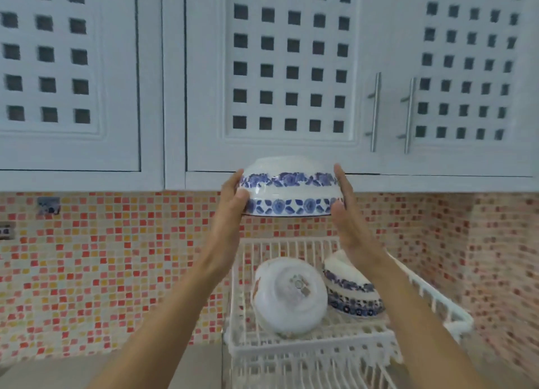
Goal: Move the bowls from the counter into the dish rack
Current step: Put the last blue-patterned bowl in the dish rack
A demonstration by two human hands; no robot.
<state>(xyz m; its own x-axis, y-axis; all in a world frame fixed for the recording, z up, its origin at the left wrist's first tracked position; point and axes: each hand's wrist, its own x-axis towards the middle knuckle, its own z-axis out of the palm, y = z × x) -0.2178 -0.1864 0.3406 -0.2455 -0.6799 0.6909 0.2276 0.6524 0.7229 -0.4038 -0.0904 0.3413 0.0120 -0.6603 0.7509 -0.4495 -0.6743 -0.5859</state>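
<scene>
A white bowl with blue flower bands (290, 188) is upside down in the air, well above the white wire dish rack (315, 349). My left hand (232, 197) grips its left side and my right hand (342, 204) presses its right side. Two bowls lie in the rack below. A plain white bowl (290, 295) leans on its side with its base facing me. To its right, a second blue-patterned bowl (351, 291) rests tilted, partly hidden behind my right forearm.
White cupboard doors with square holes hang close above the raised bowl, with metal handles (376, 111) to the right. A red and orange mosaic tile wall (116, 257) stands behind the rack. A strip of beige counter (102, 368) shows at lower left.
</scene>
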